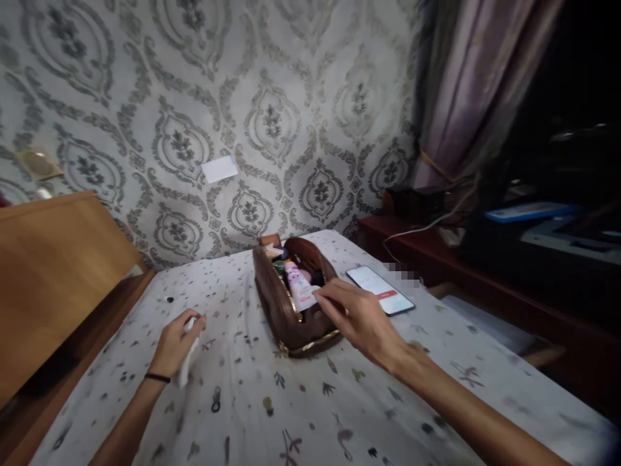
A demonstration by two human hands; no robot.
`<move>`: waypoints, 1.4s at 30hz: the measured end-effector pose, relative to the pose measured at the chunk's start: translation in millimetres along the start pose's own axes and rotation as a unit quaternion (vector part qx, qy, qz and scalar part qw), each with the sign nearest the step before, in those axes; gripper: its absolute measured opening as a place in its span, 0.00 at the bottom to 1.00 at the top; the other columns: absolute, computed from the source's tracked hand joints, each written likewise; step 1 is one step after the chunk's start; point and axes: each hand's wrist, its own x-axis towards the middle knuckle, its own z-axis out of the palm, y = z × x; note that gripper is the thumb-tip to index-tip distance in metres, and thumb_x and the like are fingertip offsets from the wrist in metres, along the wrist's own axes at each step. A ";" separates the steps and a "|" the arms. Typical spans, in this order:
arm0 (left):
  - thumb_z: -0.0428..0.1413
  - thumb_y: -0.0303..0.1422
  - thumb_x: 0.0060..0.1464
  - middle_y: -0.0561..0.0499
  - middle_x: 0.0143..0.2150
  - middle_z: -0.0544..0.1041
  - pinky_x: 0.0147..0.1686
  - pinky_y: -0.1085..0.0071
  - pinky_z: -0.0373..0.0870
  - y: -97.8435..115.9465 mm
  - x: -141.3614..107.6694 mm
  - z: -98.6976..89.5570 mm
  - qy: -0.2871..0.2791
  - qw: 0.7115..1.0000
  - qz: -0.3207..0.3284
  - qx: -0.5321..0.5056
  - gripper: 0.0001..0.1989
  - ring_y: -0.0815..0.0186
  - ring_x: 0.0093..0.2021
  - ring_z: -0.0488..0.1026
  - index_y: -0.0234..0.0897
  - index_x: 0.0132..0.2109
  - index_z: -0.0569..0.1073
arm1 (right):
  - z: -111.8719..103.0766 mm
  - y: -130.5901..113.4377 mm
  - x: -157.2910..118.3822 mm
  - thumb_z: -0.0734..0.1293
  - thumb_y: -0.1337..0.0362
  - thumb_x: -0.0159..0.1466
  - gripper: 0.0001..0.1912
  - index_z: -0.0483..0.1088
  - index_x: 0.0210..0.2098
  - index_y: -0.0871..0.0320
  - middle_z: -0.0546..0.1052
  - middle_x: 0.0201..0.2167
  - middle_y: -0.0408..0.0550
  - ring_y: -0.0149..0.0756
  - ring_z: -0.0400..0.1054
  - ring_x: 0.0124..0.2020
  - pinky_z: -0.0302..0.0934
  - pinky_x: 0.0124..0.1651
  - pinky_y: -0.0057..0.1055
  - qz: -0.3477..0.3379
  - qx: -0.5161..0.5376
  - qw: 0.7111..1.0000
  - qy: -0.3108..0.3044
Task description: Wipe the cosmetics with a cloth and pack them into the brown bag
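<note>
Two hands in view, one open brown bag on the patterned sheet. Left hand is out left of the bag, fingers curled round a slim white item; can't tell what it is. Right hand is at the bag's near right rim, thumb and fingers pinched together by the near end of a pink-and-white tube; can't tell if they actually grip it. Tube lies tilted in the bag mouth. Phone just right of bag. My read: step in hand is handling the bag's contents; next move calls for a sure pinch and fingers clear of the zip.
</note>
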 end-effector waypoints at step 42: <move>0.52 0.44 0.57 0.57 0.23 0.67 0.28 0.74 0.63 18.9 -14.5 22.4 -0.045 0.936 0.014 -0.348 0.13 0.69 0.25 0.66 0.39 0.34 0.67 | 192.3 -69.1 -33.7 0.59 0.44 0.66 0.26 0.65 0.52 0.58 0.75 0.37 0.49 0.36 0.70 0.31 0.64 0.32 0.31 0.194 0.414 0.876 -0.152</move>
